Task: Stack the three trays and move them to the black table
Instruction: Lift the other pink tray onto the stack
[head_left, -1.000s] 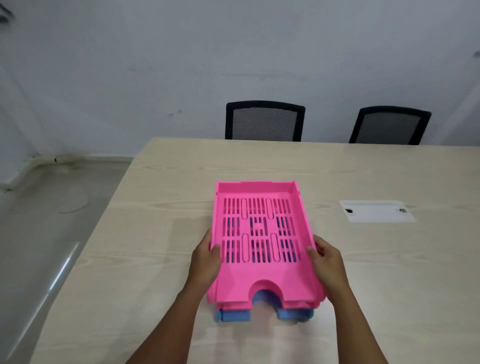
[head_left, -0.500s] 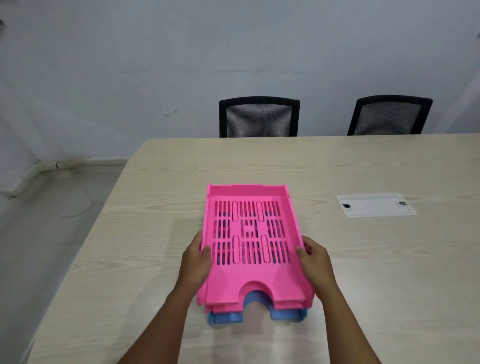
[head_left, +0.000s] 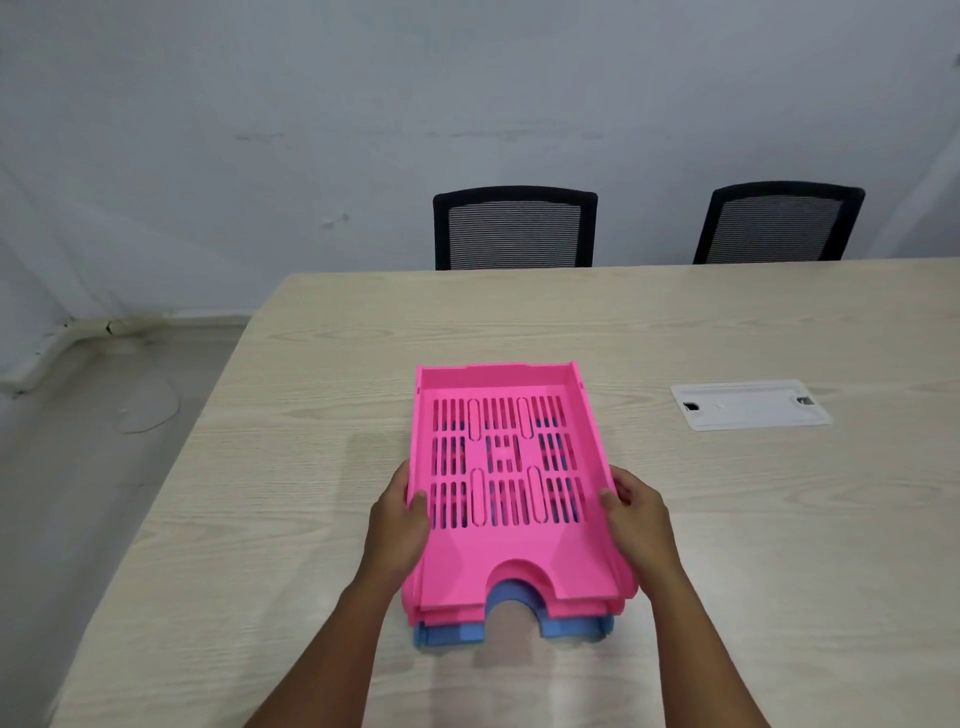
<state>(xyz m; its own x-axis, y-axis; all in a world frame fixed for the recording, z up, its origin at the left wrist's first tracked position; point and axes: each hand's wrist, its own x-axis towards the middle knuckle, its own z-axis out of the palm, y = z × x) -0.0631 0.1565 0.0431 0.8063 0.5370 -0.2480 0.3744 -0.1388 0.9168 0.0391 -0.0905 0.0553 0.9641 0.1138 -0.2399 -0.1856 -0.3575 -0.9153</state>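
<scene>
Little has been changed over the last second: the tray stack (head_left: 511, 499) is still gripped on both sides, and only its place in the view has shifted slightly with the camera. Three nested letter trays are seen on the pale wooden table (head_left: 322, 467): a slotted pink top tray (head_left: 504, 462), a second pink tray's edge (head_left: 597, 609) just beneath it, and a blue tray (head_left: 571, 627) at the bottom. The left hand (head_left: 397, 525) is clasped on the stack's left wall, thumb hooked over the rim. The right hand (head_left: 636, 519) is clasped on the right wall, thumb likewise on the rim. Whether the stack is lifted or resting on the table cannot be told for certain. A white cable hatch (head_left: 748, 404) is set into the tabletop well to the right. Two black mesh chairs (head_left: 514, 228) (head_left: 776, 223) are placed at the far edge, against a grey wall.
</scene>
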